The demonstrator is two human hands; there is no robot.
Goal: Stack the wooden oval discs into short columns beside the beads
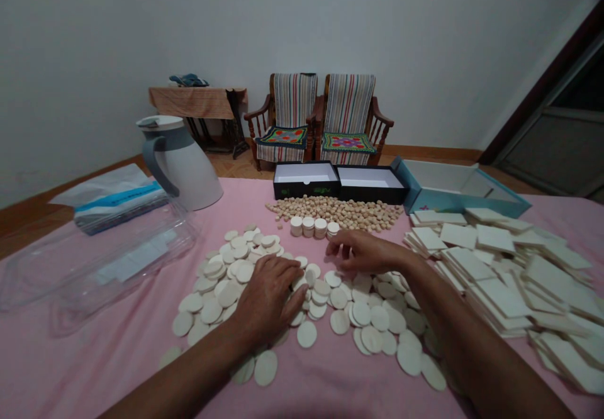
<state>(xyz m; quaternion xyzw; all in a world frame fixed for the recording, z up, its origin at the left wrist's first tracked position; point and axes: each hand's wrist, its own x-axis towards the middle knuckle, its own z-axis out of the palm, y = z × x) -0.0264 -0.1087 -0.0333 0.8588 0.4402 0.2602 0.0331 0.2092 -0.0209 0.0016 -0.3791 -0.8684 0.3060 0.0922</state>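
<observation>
Many flat, pale wooden discs lie spread over a pink cloth (141,362) in a loose left pile (226,280) and a right pile (377,321). My left hand (267,296) rests palm down on them, thumb and fingers apart around a disc. Just beyond, my right hand (361,250) hovers with curled fingers beside short stacks of discs (307,226), and nothing shows in it. Small round wooden pieces (335,211) form a heap behind those stacks. Many square pale tiles (504,280) lie in overlapping stacks to the right.
Two open black boxes (306,180) and a blue-edged box (453,186) stand at the cloth's far edge. At left are a white jug (182,164), a clear plastic bag (104,268) and a packet (117,208). Two striped chairs (314,117) stand behind.
</observation>
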